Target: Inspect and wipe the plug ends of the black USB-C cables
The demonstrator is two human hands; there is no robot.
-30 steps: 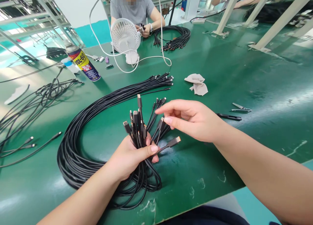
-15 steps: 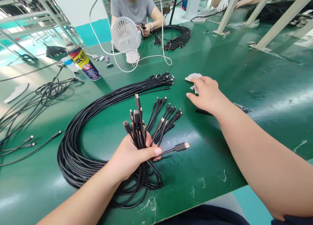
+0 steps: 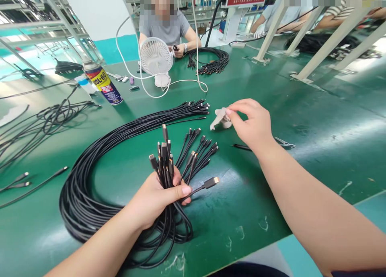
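My left hand [image 3: 164, 196] is closed around a bunch of black USB cables [image 3: 164, 160], their plugs fanning upward. One cable's plug [image 3: 211, 183] sticks out to the right past my thumb. Between the thumb and forefinger of my right hand [image 3: 251, 122] is a crumpled whitish cloth [image 3: 220, 118], pinched just above the green table [image 3: 241, 196]. The long bundle of cables loops left from my left hand and curves back, its far plugs [image 3: 200, 106] lying near the cloth. More plugs [image 3: 208, 144] rest on the table behind the held bunch.
Tweezers [image 3: 285, 142] and a dark pen-like tool [image 3: 241, 147] lie beside my right forearm. A spray can [image 3: 104, 83] and a white fan [image 3: 157, 60] stand farther back. Loose cables [image 3: 51, 120] spread at left. Across the table a person [image 3: 165, 25] sits by another cable coil [image 3: 214, 60].
My right hand has pinched the cloth and lifted part of it from the table. My left hand still grips the cables. The view has tilted up slightly.
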